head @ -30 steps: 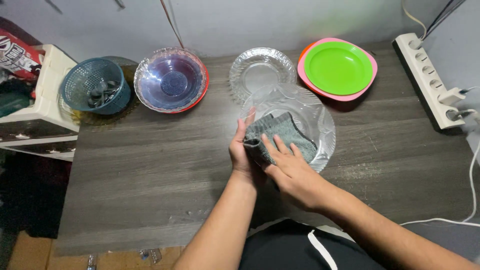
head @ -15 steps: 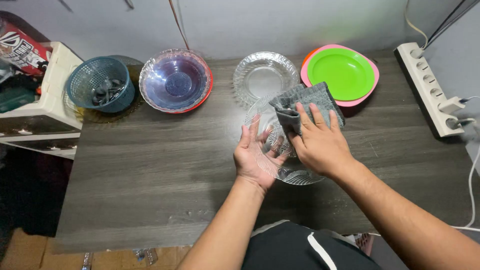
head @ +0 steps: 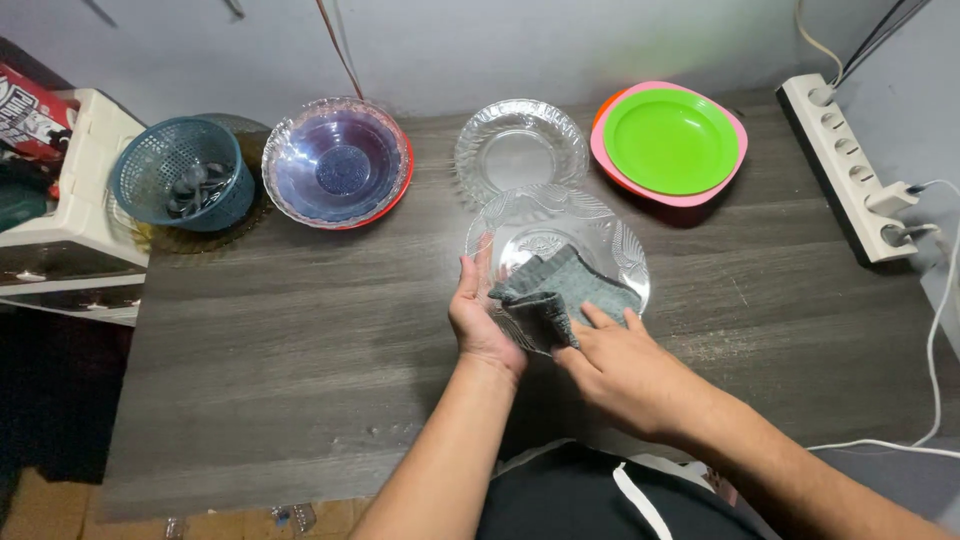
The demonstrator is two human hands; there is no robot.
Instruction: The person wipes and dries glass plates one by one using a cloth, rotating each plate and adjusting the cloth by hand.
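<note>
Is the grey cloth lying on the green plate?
No, the grey cloth lies on the clear glass plate under the right hand; the green plate is bare.

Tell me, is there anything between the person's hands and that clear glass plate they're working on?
For the left hand, nothing: it grips the clear glass plate directly at its left rim. Under the right hand lies a grey cloth, pressed against the plate's face, so that hand appears to meet the glass only through the cloth.

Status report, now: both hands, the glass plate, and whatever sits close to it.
Left hand grips clear glass plate at its left rim. Right hand presses grey cloth onto plate. Second glass plate close behind; green plate apart.
</note>
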